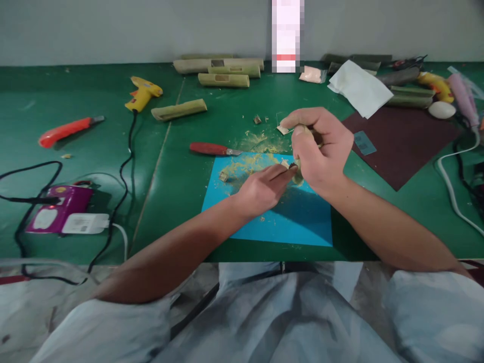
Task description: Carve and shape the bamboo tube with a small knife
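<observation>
I see crumbs (242, 164) and a red knife (207, 148) left of my grip
The crumbs spill over the far side of a blue sheet (287, 234), a yellow glue gun (141, 96) sits far left, and my right hand (321, 146) hides most of a small green piece (298, 176). That hand is curled round it; the near end pokes out by my left hand (264, 189), whose hold I cannot tell

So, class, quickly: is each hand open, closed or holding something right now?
Left hand: at the bamboo piece; grip cannot be told.
Right hand: closed, holding that bamboo piece.
</observation>
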Tool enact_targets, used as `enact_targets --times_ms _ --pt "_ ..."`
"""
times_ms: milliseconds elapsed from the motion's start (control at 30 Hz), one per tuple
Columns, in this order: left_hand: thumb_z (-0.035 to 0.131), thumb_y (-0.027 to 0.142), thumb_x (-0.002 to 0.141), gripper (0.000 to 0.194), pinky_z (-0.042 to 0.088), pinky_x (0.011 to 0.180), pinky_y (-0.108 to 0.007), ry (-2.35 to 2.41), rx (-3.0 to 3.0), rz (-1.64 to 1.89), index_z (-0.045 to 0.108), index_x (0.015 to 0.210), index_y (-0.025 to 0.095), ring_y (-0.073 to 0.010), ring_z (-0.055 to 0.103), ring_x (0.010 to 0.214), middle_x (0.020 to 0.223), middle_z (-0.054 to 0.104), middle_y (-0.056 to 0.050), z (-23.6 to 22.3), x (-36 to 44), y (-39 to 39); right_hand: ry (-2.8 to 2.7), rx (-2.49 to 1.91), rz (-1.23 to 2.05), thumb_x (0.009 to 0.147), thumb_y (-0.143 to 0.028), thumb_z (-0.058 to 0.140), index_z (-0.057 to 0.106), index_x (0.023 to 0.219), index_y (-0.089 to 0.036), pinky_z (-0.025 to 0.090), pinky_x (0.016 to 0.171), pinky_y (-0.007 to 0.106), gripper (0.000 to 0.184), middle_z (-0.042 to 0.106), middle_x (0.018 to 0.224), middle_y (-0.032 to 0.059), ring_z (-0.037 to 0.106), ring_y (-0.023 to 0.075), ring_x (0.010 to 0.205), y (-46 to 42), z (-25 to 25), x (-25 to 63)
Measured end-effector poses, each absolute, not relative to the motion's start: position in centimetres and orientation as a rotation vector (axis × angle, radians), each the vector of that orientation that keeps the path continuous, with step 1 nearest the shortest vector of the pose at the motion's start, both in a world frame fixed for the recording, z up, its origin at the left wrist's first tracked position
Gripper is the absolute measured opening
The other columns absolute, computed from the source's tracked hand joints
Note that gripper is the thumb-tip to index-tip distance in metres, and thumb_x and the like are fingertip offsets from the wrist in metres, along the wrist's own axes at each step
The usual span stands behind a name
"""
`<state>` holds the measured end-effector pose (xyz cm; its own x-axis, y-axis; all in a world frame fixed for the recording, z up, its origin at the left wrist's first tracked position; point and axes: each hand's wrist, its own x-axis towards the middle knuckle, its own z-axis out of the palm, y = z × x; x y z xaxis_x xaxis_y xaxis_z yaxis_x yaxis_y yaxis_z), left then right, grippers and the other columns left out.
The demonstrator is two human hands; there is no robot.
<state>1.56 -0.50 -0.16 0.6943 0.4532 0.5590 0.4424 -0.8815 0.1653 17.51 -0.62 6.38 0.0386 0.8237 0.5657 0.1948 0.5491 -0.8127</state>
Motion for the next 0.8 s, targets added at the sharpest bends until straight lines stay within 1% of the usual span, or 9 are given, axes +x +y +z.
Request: enact_targets --times_ms 133,233,367,467,533,633,700,800 --pt "0.028 0.019 0.105 0.035 0.058 0.073 -0.031 0.799 2.886 0.863 0.060 0.121 0.018 -0.0201 0.068 0.093 0.103 0.067 -0.009 -0.9 1.5 0.1 -1.524 -1.044 0.642 0.096 -0.037 0.046 0.068 0.101 -0.034 0.053 0.065 0.034 0.023 0.065 0.082 0.0021 0.064 0.0202 0.074 -0.6 6.1 17.5" --pt "0.031 0.018 0.104 0.033 0.059 0.073 -0.032 0.776 2.879 0.865 0.060 0.120 0.017 -0.0205 0.068 0.091 0.104 0.068 -0.010 -0.7 1.4 0.0 -1.501 -0.999 0.680 0.096 -0.040 0.047 0.068 0.100 -0.033 0.053 0.063 0.035 0.022 0.066 0.086 0.0029 0.063 0.0199 0.071 -0.6 6.1 17.5" --pt "0.037 0.014 0.103 0.029 0.060 0.074 -0.032 0.721 2.889 0.927 0.059 0.122 0.015 -0.0187 0.069 0.086 0.103 0.070 -0.010 0.5 1.2 -0.6 -1.519 -0.982 0.684 0.095 -0.043 0.047 0.068 0.096 -0.031 0.051 0.059 0.034 0.024 0.062 0.076 0.0011 0.058 0.0174 0.062 -0.5 6.2 17.9" --pt "0.040 0.015 0.103 0.027 0.061 0.074 -0.029 0.715 2.801 0.953 0.062 0.118 0.015 -0.0160 0.069 0.086 0.103 0.071 -0.009 1.4 0.9 -0.4 -1.610 -0.919 0.722 0.092 -0.042 0.050 0.068 0.094 -0.031 0.049 0.057 0.033 0.021 0.059 0.069 -0.0004 0.054 0.0170 0.058 -0.2 6.5 18.6" --pt "0.044 0.018 0.103 0.024 0.061 0.075 -0.027 0.716 2.750 1.038 0.065 0.116 0.017 -0.0146 0.070 0.086 0.104 0.071 -0.008 1.9 0.5 -0.1 -1.698 -0.789 0.785 0.090 -0.040 0.052 0.070 0.094 -0.031 0.048 0.055 0.033 0.020 0.058 0.066 -0.0012 0.053 0.0166 0.055 0.1 6.8 19.0" --pt "0.049 0.020 0.101 0.024 0.060 0.083 -0.028 0.727 2.707 1.150 0.068 0.117 0.018 -0.0153 0.071 0.093 0.107 0.072 -0.008 2.4 -0.3 -0.1 -1.789 -0.560 0.908 0.086 -0.036 0.055 0.071 0.096 -0.031 0.048 0.053 0.032 0.020 0.057 0.063 -0.0029 0.050 0.0153 0.052 0.7 7.5 19.4" --pt "0.050 0.022 0.101 0.027 0.060 0.086 -0.029 0.731 2.696 1.096 0.069 0.120 0.019 -0.0164 0.071 0.096 0.107 0.073 -0.007 2.4 -0.8 -0.3 -1.792 -0.498 1.005 0.083 -0.035 0.058 0.072 0.096 -0.030 0.048 0.052 0.031 0.019 0.056 0.060 -0.0037 0.049 0.0144 0.050 1.1 7.9 19.5" --pt "0.052 0.026 0.101 0.027 0.060 0.085 -0.029 0.742 2.725 1.010 0.069 0.122 0.019 -0.0168 0.072 0.094 0.105 0.073 -0.006 2.3 -1.1 -0.6 -1.715 -0.575 1.143 0.081 -0.044 0.061 0.071 0.092 -0.028 0.046 0.048 0.030 0.021 0.052 0.055 -0.0047 0.046 0.0135 0.046 1.6 8.2 19.7"
